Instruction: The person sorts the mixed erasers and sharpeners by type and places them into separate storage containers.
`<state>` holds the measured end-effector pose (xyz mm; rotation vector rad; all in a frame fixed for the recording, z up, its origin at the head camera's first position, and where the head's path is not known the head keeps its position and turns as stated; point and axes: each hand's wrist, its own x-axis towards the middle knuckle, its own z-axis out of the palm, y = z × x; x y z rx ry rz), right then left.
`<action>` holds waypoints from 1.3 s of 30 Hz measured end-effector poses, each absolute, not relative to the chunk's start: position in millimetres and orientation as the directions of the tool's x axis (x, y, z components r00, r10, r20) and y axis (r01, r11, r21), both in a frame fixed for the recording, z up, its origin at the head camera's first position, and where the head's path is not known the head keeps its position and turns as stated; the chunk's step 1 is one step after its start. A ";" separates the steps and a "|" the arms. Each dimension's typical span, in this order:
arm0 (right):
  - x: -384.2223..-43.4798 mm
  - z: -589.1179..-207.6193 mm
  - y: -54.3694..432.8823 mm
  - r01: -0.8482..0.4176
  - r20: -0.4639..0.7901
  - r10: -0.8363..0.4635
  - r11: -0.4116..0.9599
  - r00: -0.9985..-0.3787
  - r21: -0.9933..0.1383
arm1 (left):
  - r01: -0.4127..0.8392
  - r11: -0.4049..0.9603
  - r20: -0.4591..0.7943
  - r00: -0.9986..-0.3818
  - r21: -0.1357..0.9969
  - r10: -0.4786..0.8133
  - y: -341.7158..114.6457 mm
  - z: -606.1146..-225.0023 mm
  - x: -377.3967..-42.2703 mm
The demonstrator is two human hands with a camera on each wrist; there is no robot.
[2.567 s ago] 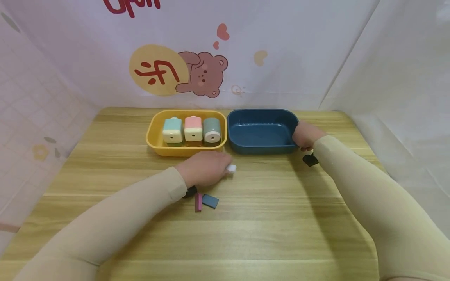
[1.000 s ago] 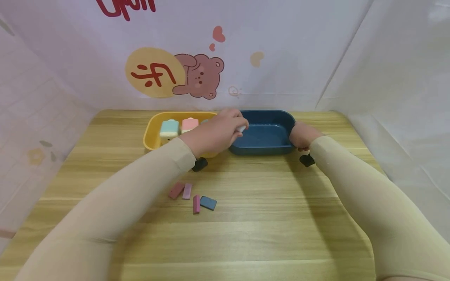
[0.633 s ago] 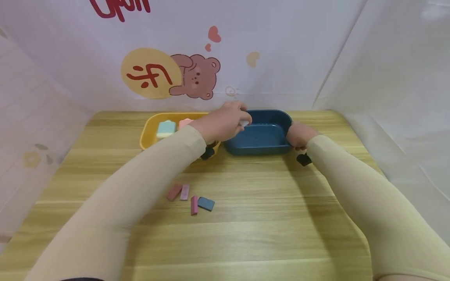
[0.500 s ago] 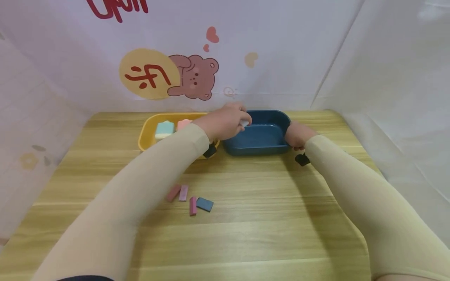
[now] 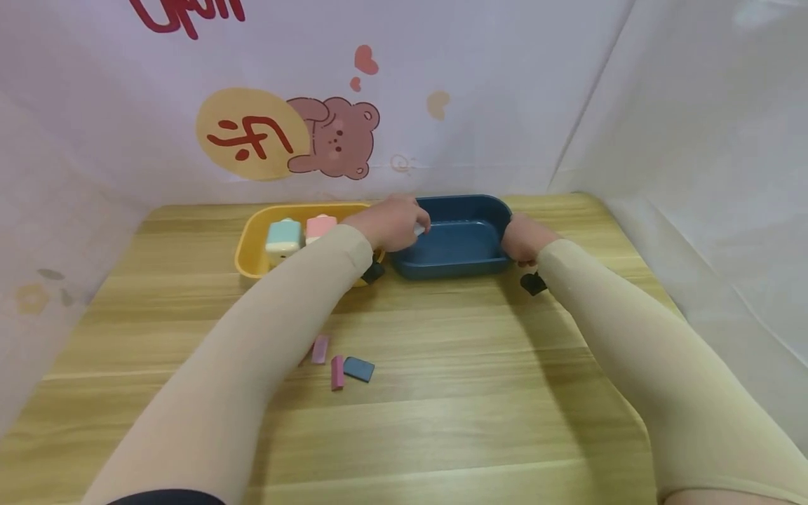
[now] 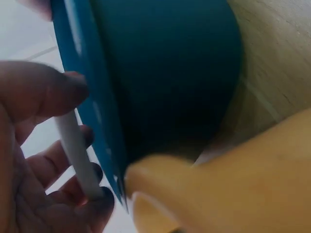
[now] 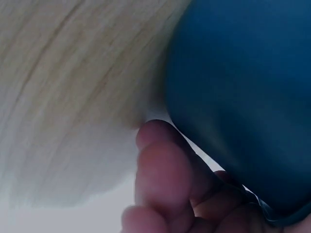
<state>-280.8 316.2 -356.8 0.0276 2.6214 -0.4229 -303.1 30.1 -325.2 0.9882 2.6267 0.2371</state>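
My left hand [image 5: 393,221] is at the left end of the dark blue bin [image 5: 451,269]. Between its thumb and fingers it pinches a small white block [image 6: 77,150] that looks like an eraser, beside the bin's rim in the left wrist view. My right hand [image 5: 527,238] grips the bin's right end, its curled fingers [image 7: 165,170] against the outer wall. A yellow bin [image 5: 243,256] stands directly left of the blue one. In it are a light-blue-and-cream pencil sharpener [image 5: 284,238] and a pink one [image 5: 320,226]; the left hand and forearm hide the rest.
On the wooden table [image 5: 480,393], in front of the bins, lie a grey-blue flat piece [image 5: 359,369], a magenta piece [image 5: 337,373] and a lilac piece [image 5: 320,349]. A reddish piece [image 5: 306,356] is mostly hidden by the left sleeve. A printed cloth [image 5: 492,105] hangs behind.
From the table in front of the bins, my left hand has carried the white block up to the blue bin, then dipped slightly. My right hand keeps its grip. The view has shifted right.
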 end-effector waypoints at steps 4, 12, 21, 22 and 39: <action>-280.1 -354.5 315.5 0.090 -0.456 -0.055 0.953 -0.888 -0.289 | 0.602 0.758 -0.299 -0.696 0.253 0.653 34.8 -326.1 -304.6; -278.8 -356.0 314.3 0.101 -0.460 -0.045 0.952 -0.887 -0.290 | 0.621 0.756 -0.402 -0.650 0.207 0.644 45.6 -330.9 -308.7; -283.3 -359.9 316.4 0.085 -0.461 -0.048 0.961 -0.886 -0.263 | 0.627 0.760 -0.448 -0.637 0.173 0.627 55.4 -342.1 -310.3; -283.7 -359.7 316.7 0.088 -0.462 -0.046 0.960 -0.886 -0.265 | 0.625 0.761 -0.445 -0.640 0.170 0.626 56.2 -343.6 -310.8; -285.0 -359.8 317.3 0.086 -0.459 -0.050 0.959 -0.887 -0.270 | 0.639 0.754 -0.408 -0.654 0.151 0.636 57.5 -352.1 -305.8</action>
